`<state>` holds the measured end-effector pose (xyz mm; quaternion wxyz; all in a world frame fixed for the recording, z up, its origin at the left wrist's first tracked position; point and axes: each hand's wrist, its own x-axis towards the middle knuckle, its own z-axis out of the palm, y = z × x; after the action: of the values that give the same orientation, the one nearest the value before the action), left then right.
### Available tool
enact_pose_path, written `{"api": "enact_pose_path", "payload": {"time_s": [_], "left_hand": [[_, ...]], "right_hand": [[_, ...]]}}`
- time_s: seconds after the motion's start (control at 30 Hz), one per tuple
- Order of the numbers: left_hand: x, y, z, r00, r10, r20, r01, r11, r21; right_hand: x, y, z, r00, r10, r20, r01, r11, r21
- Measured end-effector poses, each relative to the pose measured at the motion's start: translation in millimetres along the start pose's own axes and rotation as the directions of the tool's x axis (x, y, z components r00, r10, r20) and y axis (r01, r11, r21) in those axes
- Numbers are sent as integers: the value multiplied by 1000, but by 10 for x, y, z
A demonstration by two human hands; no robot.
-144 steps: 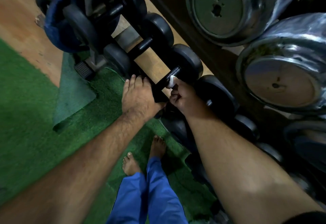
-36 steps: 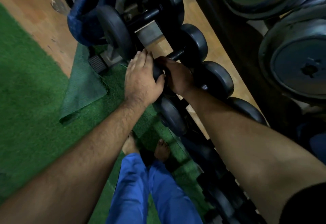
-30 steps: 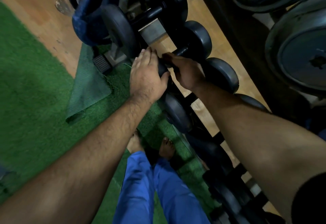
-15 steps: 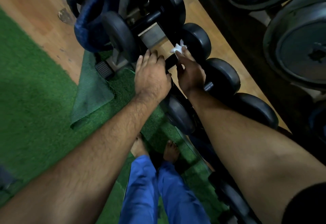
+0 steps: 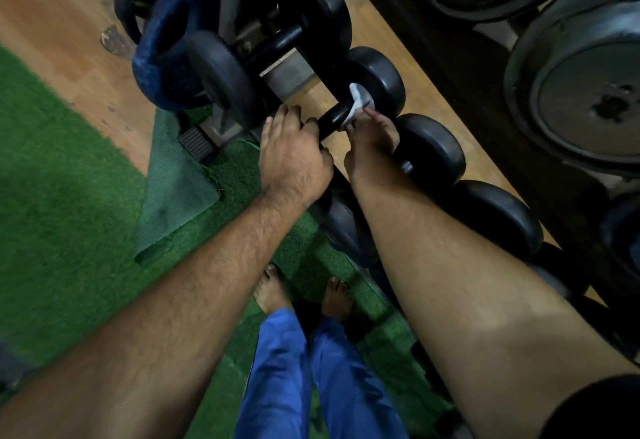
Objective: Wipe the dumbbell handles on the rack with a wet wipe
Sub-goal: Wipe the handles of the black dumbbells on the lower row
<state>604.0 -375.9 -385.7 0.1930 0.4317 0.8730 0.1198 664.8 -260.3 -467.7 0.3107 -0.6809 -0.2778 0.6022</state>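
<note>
A row of black dumbbells lies on a low rack that runs from upper left to lower right. My right hand [image 5: 372, 142] pinches a white wet wipe [image 5: 360, 103] against the far end of one dumbbell's black handle [image 5: 334, 118], beside its far head [image 5: 379, 82]. My left hand [image 5: 294, 154] grips the near head of that same dumbbell, its fingers curled over the top; the head is mostly hidden under the hand.
A larger black dumbbell [image 5: 221, 78] and a blue kettlebell [image 5: 166, 54] sit at the rack's left end. Chrome dumbbells [image 5: 585, 92] fill a higher shelf at right. Green turf [image 5: 69, 179] with a folded corner covers the floor, and my bare feet [image 5: 273, 289] stand by the rack.
My right hand slid the wipe along the handle towards the far head. My left hand stayed on the near head. Earlier, both hands worked a dumbbell further to the right.
</note>
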Motion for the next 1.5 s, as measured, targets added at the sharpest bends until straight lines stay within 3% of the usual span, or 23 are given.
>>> {"api": "enact_pose_path", "payload": {"time_s": [0.07, 0.17, 0.23, 0.33, 0.4, 0.63, 0.8, 0.9, 1.03, 1.23, 1.4, 1.5], "left_hand": [[1, -11, -3, 1000, 12, 0, -12, 1000, 6], [-3, -23, -5, 1000, 29, -4, -29, 1000, -1], [-9, -28, -7, 999, 33, -8, -33, 999, -4], [-18, -23, -6, 999, 35, -6, -35, 999, 0], [-19, -23, 0, 999, 31, -6, -31, 1000, -1], [-16, -71, 41, 998, 66, -8, -66, 998, 1], [-3, -89, 11, 998, 67, -1, -67, 998, 7], [-20, -85, 19, 997, 77, 0, -77, 997, 17], [-40, -105, 64, 995, 98, -24, -97, 995, 28], [-33, -101, 86, 996, 91, -19, -90, 996, 27], [-46, -126, 79, 993, 114, -33, -112, 993, 36], [-51, -121, 84, 993, 114, -32, -113, 993, 33]], "right_hand": [[2, -22, -59, 983, 76, 169, -55, 991, -123], [57, -34, -93, 954, 167, 249, -129, 978, -164], [36, -57, -64, 955, 197, 221, -161, 972, -171], [6, -61, -13, 955, 294, 48, -287, 950, -122], [-56, -89, 33, 942, 330, 64, -326, 943, -66], [-56, -116, 160, 971, 238, 37, -238, 971, -2], [-246, -31, -2, 914, 365, 175, -353, 930, -100], [-221, -95, -48, 923, 345, 169, -327, 937, -124], [-96, -152, 48, 942, 294, 161, -302, 953, 27], [-162, -6, -31, 896, 348, 277, -371, 928, 34], [-81, -77, 11, 927, 270, 261, -307, 945, 115], [-88, -13, -23, 893, 327, 308, -346, 938, 5]]}}
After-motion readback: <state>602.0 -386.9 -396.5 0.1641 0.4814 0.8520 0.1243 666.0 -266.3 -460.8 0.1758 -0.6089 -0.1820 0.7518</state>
